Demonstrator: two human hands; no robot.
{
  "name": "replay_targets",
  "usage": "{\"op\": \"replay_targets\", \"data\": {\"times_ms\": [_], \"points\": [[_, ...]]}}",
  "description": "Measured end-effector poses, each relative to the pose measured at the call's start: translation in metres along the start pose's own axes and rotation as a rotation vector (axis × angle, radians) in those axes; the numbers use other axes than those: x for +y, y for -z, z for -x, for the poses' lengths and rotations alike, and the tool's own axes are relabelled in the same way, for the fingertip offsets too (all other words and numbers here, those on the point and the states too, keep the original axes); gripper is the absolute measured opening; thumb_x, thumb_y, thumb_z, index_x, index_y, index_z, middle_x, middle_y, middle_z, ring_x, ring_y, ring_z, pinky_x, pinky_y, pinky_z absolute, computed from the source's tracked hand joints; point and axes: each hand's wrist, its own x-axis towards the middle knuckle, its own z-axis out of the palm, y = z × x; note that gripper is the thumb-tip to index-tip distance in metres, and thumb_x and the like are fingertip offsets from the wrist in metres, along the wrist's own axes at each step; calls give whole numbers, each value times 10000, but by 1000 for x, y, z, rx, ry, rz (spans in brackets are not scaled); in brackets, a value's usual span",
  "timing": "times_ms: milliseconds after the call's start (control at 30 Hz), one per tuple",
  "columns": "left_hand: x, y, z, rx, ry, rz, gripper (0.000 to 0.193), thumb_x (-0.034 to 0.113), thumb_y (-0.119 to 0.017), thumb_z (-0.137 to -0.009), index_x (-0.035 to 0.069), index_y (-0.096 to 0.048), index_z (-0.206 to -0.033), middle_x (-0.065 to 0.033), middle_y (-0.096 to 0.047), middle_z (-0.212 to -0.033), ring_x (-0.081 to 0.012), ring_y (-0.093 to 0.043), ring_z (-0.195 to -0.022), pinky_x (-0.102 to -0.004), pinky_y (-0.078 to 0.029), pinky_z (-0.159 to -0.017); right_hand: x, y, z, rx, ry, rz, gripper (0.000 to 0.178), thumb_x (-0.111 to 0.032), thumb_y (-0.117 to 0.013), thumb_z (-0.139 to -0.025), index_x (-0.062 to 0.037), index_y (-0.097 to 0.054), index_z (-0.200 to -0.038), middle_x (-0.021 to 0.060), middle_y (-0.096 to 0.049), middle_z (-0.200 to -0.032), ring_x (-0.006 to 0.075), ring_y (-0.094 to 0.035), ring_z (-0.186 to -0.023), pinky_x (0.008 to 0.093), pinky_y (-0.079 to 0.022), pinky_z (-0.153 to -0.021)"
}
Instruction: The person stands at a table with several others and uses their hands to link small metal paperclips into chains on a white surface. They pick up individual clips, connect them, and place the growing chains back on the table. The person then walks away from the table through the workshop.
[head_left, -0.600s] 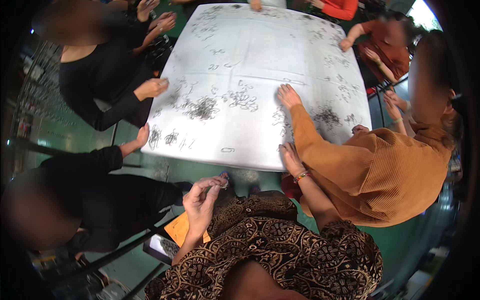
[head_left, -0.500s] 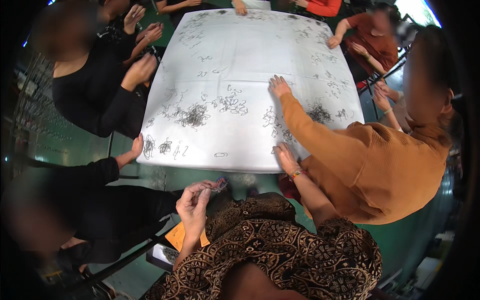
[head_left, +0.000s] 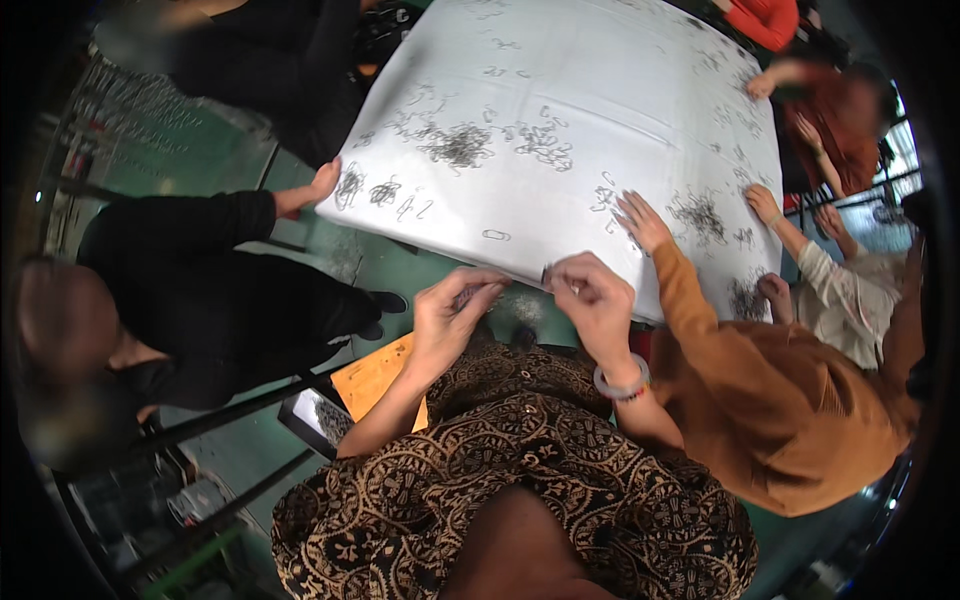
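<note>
My left hand [head_left: 455,315] is raised just short of the table's near edge, its fingers closed round small bent wire pieces [head_left: 464,297] that show partly between thumb and palm. Close by on the right, my right hand [head_left: 597,300] is closed, and a small dark piece [head_left: 547,277] shows at its fingertips; its kind is too small to tell. Beyond both hands is the white-covered table [head_left: 465,205]. A dense heap of bent wire pieces [head_left: 455,146] lies toward its left. One oblong wire loop [head_left: 495,235] rests alone near the front edge.
At my right, a person in a brown sleeve [head_left: 685,290] has a hand [head_left: 643,222] flat on the table. A person in black [head_left: 210,280] stands at my left, one hand on the table corner. An orange sheet [head_left: 375,375] and dark tray [head_left: 315,420] are low at my left.
My right hand has left the table edge and come near my left hand, which has moved forward and right. The view has shifted. The brown-sleeved person's hand is nearer the table's front.
</note>
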Motion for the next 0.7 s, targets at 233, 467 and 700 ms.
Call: {"op": "replay_targets", "data": {"times_ms": [233, 467, 700], "points": [[4, -6, 0, -42, -7, -130, 138, 27, -657, -826, -10, -650, -959, -121, -676, -903, -207, -668, -812, -298, -525, -686, -37, -26, -2, -55, 206, 122, 186, 109, -614, -798, 46, -512, -941, 110, -598, -851, 112, -561, -714, 218, -465, -630], [-1, 9, -11, -132, -13, -160, 128, 32, -658, -825, -13, -653, -945, -116, -674, -915, -170, -638, -815, -280, -506, -697, -19, -39, -14, -14, 328, -67, 254, 134, -577, -814, 5, -454, -996, 111, -573, -811, 145, -546, -706, 268, -468, -637], [-68, 51, -73, 41, 111, 93, 158, 16, -595, -861, 7, -667, -1001, -124, -677, -968, -169, -626, -914, -298, -488, -777, -25, -44, -24, -36, 316, -345, 316, 191, -551, -789, 2, -405, -995, 158, -582, -845, 206, -575, -780, 305, -492, -684]]}}
